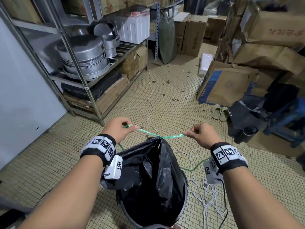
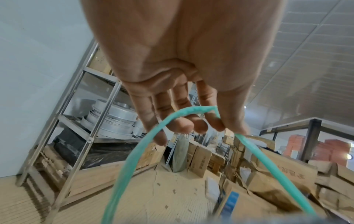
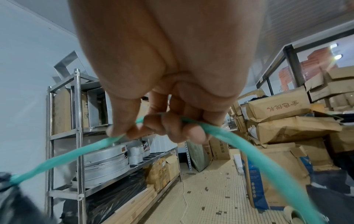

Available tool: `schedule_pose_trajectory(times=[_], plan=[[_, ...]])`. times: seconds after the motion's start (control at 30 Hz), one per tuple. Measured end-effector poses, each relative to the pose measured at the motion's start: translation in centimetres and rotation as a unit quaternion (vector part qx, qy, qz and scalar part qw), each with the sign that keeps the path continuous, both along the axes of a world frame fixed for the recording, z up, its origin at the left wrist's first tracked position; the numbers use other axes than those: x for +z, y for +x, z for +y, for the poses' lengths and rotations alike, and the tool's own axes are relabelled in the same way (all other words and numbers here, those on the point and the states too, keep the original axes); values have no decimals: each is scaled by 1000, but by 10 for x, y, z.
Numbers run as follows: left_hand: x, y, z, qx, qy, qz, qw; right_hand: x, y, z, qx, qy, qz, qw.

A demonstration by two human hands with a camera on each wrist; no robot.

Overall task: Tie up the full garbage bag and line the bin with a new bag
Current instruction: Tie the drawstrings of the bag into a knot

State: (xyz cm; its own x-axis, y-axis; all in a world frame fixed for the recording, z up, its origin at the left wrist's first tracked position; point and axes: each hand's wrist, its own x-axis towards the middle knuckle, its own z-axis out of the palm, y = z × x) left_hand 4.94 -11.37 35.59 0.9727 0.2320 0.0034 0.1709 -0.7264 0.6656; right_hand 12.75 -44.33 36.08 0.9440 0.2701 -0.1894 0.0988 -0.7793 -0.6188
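A black garbage bag (image 1: 153, 171) stands in a dark bin (image 1: 184, 210) on the floor below me. Its top is gathered to a point where a green drawstring (image 1: 171, 136) is knotted. My left hand (image 1: 121, 128) pinches the left strand of the drawstring (image 2: 141, 145) and my right hand (image 1: 200, 133) pinches the right strand of the drawstring (image 3: 254, 160). The cord runs taut between the two hands, level with the bag's peak. Loose ends trail from both fists toward the floor.
A steel shelf rack (image 1: 85, 86) with metal pans (image 1: 84, 53) stands at left. Cardboard boxes (image 1: 264, 52) pile up at right, with slippers (image 1: 219, 112) and a dark bag (image 1: 245, 119) near them. White cables (image 1: 206, 194) lie on the tiled floor beside the bin.
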Motion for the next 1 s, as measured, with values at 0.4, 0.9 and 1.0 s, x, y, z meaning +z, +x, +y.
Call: schedule_pose_trajectory(times=[0.4,0.9,1.0], plan=[[92,40,-7,-30,-96,-162,982,101,19,30,47,43,-170,983],[165,60,-74,-69,-388,-184,900,162,19,73,1,396,-92,914],[170,62,-82,-67,-404,-179,894,171,15,75,-11,451,-73,890]])
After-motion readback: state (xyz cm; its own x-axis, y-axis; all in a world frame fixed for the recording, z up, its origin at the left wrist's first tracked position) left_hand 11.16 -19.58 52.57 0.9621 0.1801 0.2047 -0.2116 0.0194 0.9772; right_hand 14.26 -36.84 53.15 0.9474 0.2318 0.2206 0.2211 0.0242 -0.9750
